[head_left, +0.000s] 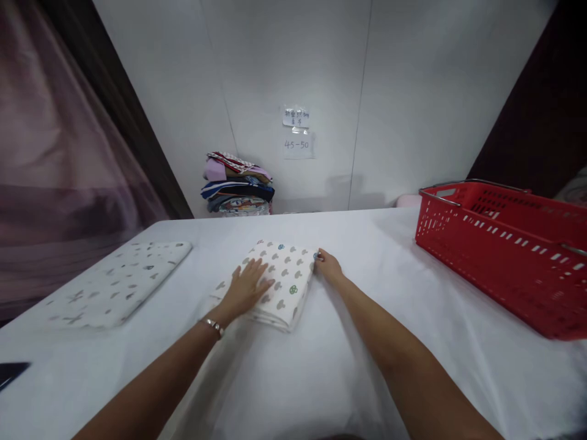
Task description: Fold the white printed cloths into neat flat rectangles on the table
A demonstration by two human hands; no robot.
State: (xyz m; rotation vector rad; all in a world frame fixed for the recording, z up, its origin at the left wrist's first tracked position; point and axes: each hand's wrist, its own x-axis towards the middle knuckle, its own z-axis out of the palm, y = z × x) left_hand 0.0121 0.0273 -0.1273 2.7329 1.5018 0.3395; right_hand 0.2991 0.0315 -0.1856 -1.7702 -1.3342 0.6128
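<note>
A folded white cloth (285, 272) with grey mushroom-like shapes and a few blue and green figures lies flat in front of me on the white-covered table. On its left half my left hand (247, 286) rests palm down with fingers spread; a bracelet circles that wrist. My right hand (327, 266) pinches the cloth at its far right corner, fingers closed on the edge. Several layers show along the near fold. Further left lies another folded white cloth (123, 281) with small dark and grey prints, touched by neither hand.
A red plastic basket (495, 250) with metal handles stands on the right side of the table (293, 391). Against the back wall is a stack of folded fabrics (238, 183). Paper signs (297, 145) hang above. A dark flat object (13, 373) lies at the left edge.
</note>
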